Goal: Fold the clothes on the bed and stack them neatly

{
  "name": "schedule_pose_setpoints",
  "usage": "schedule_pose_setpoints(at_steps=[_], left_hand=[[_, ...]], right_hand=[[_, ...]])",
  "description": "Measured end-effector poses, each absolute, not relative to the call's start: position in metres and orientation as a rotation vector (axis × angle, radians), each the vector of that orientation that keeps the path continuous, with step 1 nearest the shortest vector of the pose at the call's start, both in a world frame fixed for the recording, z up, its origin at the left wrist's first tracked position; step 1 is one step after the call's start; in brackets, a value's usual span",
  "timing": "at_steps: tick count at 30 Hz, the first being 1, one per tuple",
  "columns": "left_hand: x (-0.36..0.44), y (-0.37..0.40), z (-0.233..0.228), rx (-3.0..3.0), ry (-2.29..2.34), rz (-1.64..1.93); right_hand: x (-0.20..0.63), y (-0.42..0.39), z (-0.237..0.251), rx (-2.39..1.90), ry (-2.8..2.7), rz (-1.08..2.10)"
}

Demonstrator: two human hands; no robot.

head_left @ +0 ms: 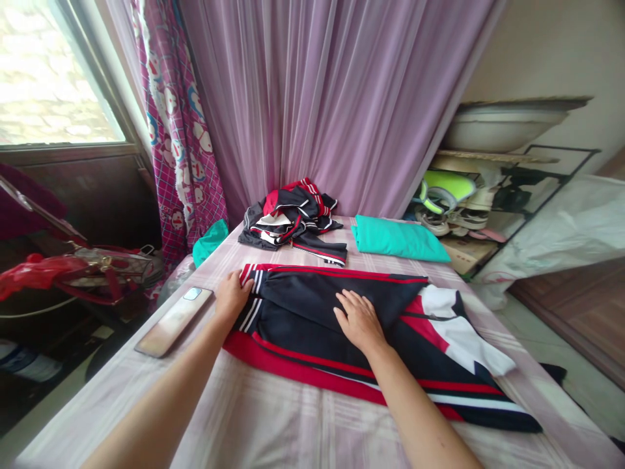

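A dark navy garment (312, 312) with red and white stripes lies spread across the pale checked table cover (273, 417). My left hand (232, 295) grips its striped left end, fingers curled over the edge. My right hand (359, 319) lies flat on the garment's middle, palm down, fingers spread. The garment's right part (459, 339) shows white and red panels and reaches toward the table's right edge.
A phone (174, 320) lies left of my left hand. Behind are a crumpled pile of similar dark clothes (291, 220) and a folded teal cloth (398, 238). Purple curtains (332, 98) hang behind; a rack with shoes (463, 208) stands right, bags (83, 267) left.
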State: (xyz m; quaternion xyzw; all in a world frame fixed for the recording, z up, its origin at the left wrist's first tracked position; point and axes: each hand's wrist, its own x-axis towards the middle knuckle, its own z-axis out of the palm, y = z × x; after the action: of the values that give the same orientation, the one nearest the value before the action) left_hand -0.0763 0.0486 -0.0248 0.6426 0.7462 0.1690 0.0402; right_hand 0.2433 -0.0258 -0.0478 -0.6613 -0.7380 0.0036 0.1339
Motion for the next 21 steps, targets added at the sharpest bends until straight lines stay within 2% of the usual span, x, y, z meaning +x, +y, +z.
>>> schedule_pose_setpoints(at_steps=[11, 16, 21], left_hand=[[-0.087, 0.024, -0.009, 1.706, 2.285, 0.307], [-0.104, -0.004, -0.008, 1.722, 2.219, 0.266], [-0.116, -0.015, -0.007, 1.739, 2.181, 0.137]], right_hand=[[0.245, -0.024, -0.054, -1.83, -2.1, -0.036], [0.225, 0.001, -0.026, -1.736, -2.18, 0.02], [0.161, 0.049, 0.016, -1.552, -2.375, 0.113]])
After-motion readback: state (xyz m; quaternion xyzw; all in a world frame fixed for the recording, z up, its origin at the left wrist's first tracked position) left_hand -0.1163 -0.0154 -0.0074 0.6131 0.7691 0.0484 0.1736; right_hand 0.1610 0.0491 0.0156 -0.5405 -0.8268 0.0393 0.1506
